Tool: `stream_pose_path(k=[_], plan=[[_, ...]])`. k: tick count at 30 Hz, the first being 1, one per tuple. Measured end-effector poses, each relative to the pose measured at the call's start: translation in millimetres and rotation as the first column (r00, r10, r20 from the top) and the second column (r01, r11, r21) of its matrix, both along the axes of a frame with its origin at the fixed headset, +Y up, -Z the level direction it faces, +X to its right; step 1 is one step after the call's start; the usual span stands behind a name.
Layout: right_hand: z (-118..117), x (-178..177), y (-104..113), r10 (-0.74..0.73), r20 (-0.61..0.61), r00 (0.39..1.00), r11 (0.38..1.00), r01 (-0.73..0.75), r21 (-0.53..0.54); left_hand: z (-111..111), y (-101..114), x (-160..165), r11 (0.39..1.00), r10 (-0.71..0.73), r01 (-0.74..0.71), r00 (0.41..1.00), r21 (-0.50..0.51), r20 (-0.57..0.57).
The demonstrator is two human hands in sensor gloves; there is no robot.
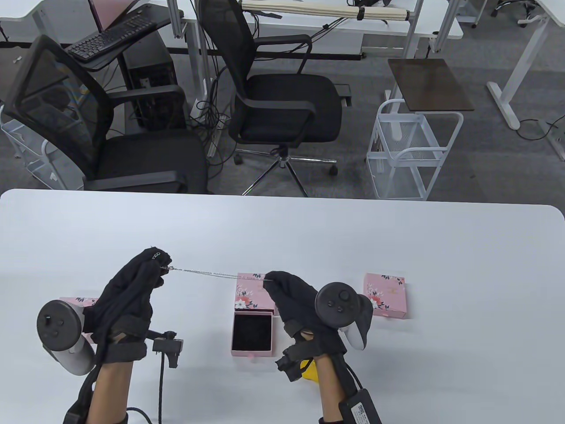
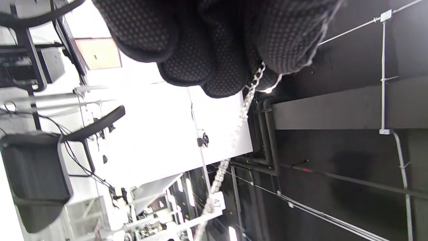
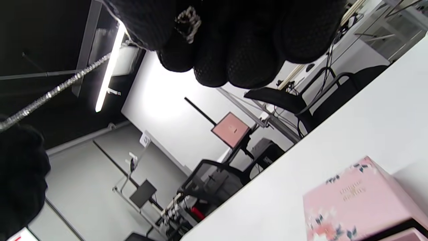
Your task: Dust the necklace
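A thin silver necklace (image 1: 207,272) is stretched taut in the air between my two hands above the white table (image 1: 397,247). My left hand (image 1: 152,267) pinches its left end near the clasp, and the chain (image 2: 245,105) hangs from those fingertips in the left wrist view. My right hand (image 1: 271,280) pinches the other end, and the chain (image 3: 57,89) runs off to the left in the right wrist view. Below the chain lies an open pink jewellery box (image 1: 252,332) with a black lining, its floral lid (image 1: 250,291) behind it.
A second pink floral box (image 1: 385,295) lies right of my right hand, and another pink box (image 1: 79,302) shows behind my left hand. A yellow object (image 1: 310,370) peeks out under my right wrist. Office chairs (image 1: 282,106) and a white wire cart (image 1: 410,150) stand beyond the table's far edge.
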State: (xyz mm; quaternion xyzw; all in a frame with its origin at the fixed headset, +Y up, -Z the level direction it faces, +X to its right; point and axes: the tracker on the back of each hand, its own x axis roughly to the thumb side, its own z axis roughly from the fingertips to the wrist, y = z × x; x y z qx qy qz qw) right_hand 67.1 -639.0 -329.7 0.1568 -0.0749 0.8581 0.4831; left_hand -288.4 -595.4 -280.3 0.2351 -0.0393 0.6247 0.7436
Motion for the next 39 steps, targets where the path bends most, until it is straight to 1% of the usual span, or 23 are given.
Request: stream_pose_path(k=[2,4,5,9,12,13,14,16,17,20,22,24,26,28,30,31,32,33,35,36,37,38,39], plan=[[3.6,4.1,5.5,-0.019,0.029,0.999,0.999,0.018,0.030,-1.2,-1.1,1.6,0.998,-0.066,0.066,0.997,-0.017,-0.042],[8.3,6.5,12.4,-0.027,0.061,0.998,0.997,0.023,0.071,-5.3,-4.4,3.4,0.981,-0.192,0.189,0.978,-0.039,-0.079],[10.7,7.0,15.5,-0.031,0.071,0.997,0.996,0.024,0.090,-8.5,-6.4,5.0,0.969,-0.244,0.240,0.967,-0.062,-0.073],[21.4,2.5,28.1,-0.048,0.071,0.996,0.985,0.035,0.166,-22.6,-17.7,17.7,0.888,-0.427,0.424,0.904,-0.175,0.024],[30.1,-4.1,38.9,-0.022,0.057,0.998,0.977,0.010,0.215,-32.2,-29.6,36.5,0.796,-0.538,0.557,0.830,-0.237,0.146],[33.3,-6.6,42.3,-0.010,0.054,0.998,0.973,-0.003,0.233,-35.2,-35.1,44.9,0.758,-0.572,0.602,0.798,-0.251,0.188],[35.6,-8.4,44.6,-0.001,0.051,0.999,0.970,-0.011,0.244,-37.0,-38.7,50.2,0.735,-0.591,0.628,0.778,-0.256,0.212],[39.8,-11.6,48.2,0.011,0.046,0.999,0.965,-0.022,0.262,-42.2,-48.2,61.3,0.684,-0.616,0.679,0.734,-0.268,0.287],[42.3,-13.3,50.4,0.014,0.041,0.999,0.962,-0.025,0.272,-45.4,-54.8,66.1,0.653,-0.611,0.700,0.712,-0.288,0.346],[46.9,-16.2,54.8,0.014,0.036,0.999,0.955,-0.024,0.295,-51.1,-70.0,73.6,0.602,-0.581,0.726,0.684,-0.333,0.442],[48.7,-18.6,56.0,0.015,0.039,0.999,0.951,-0.027,0.307,-54.2,-80.1,78.8,0.551,-0.562,0.758,0.646,-0.349,0.517],[49.4,-22.8,55.2,0.056,0.039,0.998,0.949,-0.065,0.309,-56.1,-87.4,84.1,0.522,-0.515,0.777,0.616,-0.352,0.596],[49.7,-26.6,54.3,0.081,0.046,0.996,0.945,-0.092,0.313,-56.8,-91.2,88.3,0.500,-0.492,0.794,0.589,-0.346,0.641],[49.4,-29.1,53.2,0.110,0.049,0.993,0.944,-0.120,0.307,-57.0,-91.8,89.3,0.476,-0.496,0.809,0.571,-0.345,0.654],[48.7,-29.5,52.2,0.130,0.056,0.990,0.943,-0.141,0.303,-55.7,-88.0,87.2,0.464,-0.504,0.809,0.577,-0.362,0.643],[48.1,-29.4,51.7,0.137,0.059,0.989,0.942,-0.148,0.300,-53.9,-84.2,86.0,0.455,-0.521,0.808,0.582,-0.373,0.625],[46.8,-29.1,51.0,0.150,0.060,0.987,0.944,-0.161,0.287,-49.1,-74.4,84.0,0.440,-0.588,0.808,0.589,-0.392,0.554],[45.9,-28.9,50.6,0.158,0.057,0.986,0.946,-0.168,0.277,-45.9,-67.5,83.2,0.446,-0.629,0.806,0.591,-0.389,0.505],[43.5,-29.1,49.5,0.183,0.049,0.982,0.951,-0.190,0.244,-36.4,-47.4,82.5,0.516,-0.695,0.792,0.609,-0.325,0.382],[42.7,-29.6,48.7,0.203,0.045,0.978,0.952,-0.208,0.226,-31.2,-38.8,82.5,0.586,-0.689,0.764,0.645,-0.268,0.332],[41.6,-30.6,47.4,0.233,0.038,0.972,0.948,-0.236,0.211,-26.7,-32.4,82.7,0.677,-0.656,0.713,0.696,-0.181,0.291],[41.2,-31.4,46.8,0.253,0.036,0.967,0.945,-0.255,0.206,-23.8,-28.6,83.3,0.750,-0.603,0.651,0.746,-0.119,0.283],[41.2,-33.2,45.8,0.275,0.039,0.961,0.939,-0.277,0.205,-20.9,-25.8,84.8,0.818,-0.511,0.566,0.797,-0.103,0.322]])
